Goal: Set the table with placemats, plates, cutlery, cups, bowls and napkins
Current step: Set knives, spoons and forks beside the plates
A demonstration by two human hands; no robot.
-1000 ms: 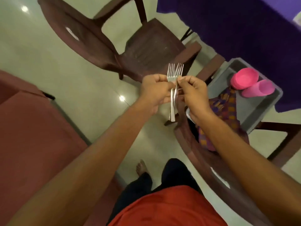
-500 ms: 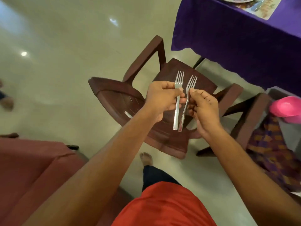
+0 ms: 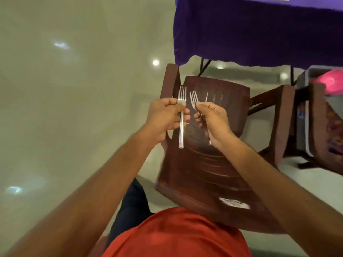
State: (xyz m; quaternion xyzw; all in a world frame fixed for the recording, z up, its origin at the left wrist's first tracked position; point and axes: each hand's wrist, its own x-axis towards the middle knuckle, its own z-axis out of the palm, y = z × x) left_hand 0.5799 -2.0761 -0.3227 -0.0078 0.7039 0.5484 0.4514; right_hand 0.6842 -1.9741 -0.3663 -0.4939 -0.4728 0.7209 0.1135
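My left hand [image 3: 164,115] grips a steel fork [image 3: 181,117] by the neck, tines up, its handle hanging below my fingers. My right hand [image 3: 211,119] holds a second fork [image 3: 194,100], tines up and leaning left; most of its handle is hidden in my palm. A small gap separates the two forks above a brown plastic chair [image 3: 213,164]. The table under a purple cloth [image 3: 259,30] lies beyond the chair, and a strip of placemat shows at the top edge.
A second brown chair [image 3: 319,127] at the right carries a grey tray [image 3: 304,115] with a pink cup [image 3: 332,80] and patterned cloth [image 3: 334,127]. Shiny pale floor [image 3: 74,89] spreads to the left. My red shirt fills the bottom.
The two forks, held together a second ago, are now apart, one in each hand. My view has swung from the tray chair to the empty chair and table edge.
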